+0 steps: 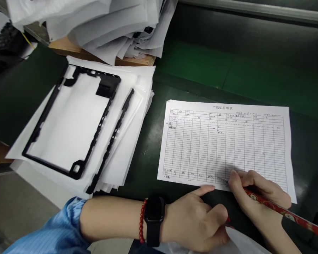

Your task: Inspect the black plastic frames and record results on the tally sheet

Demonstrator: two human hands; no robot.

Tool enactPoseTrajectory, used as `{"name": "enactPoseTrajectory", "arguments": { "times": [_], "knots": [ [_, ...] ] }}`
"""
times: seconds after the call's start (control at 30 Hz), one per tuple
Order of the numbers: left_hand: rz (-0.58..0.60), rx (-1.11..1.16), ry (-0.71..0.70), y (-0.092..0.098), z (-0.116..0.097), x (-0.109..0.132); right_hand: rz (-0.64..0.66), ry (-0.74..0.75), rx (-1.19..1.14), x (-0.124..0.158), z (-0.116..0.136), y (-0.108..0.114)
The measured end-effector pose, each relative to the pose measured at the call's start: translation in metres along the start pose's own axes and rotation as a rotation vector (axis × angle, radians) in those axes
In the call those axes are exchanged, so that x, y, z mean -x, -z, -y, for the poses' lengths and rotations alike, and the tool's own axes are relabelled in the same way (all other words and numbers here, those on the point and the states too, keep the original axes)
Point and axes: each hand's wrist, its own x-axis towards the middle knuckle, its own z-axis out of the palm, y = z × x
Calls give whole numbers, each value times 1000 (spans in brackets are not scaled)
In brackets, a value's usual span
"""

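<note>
A printed form with a ruled table [228,141] lies on the green bench. My right hand [257,192] is closed on a red patterned pen [288,213], its tip touching the form's bottom rows. My left hand [198,218] rests at the form's lower edge with the thumb stretched onto the paper and the other fingers curled under; it wears a black watch [154,218] and a red bead bracelet [142,220]. What the curled fingers hold, if anything, is hidden.
A black rectangular plastic frame [69,123] and a thin black strip [113,137] lie on stacked white sheets [132,116] at the left. A heap of white paper [100,24] sits on a wooden board [76,52] behind. A green belt [241,74] runs across the back.
</note>
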Motion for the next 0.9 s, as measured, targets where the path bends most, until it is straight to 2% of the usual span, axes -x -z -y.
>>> {"name": "enactPoseTrajectory", "arguments": {
  "times": [0.1, 0.23, 0.33, 0.53, 0.7, 0.9],
  "knots": [
    [-65, -38, -6, 1, -1, -4, 23, 13, 9, 0, 1, 2],
    [-93, -60, -8, 2, -1, -6, 37, 54, -12, -1, 0, 2],
    [-104, -65, -11, 1, 0, -6, 38, 23, 2, -1, 2, 1],
    [-89, -60, 3, 2, -1, -5, 29, -48, -3, 1, 7, 1],
    [-91, -69, -3, 2, 0, -5, 21, 34, -3, 0, 2, 2],
    [-68, -74, -12, 2, 0, -4, 19, -47, 5, 0, 10, 3]
  ]
}}
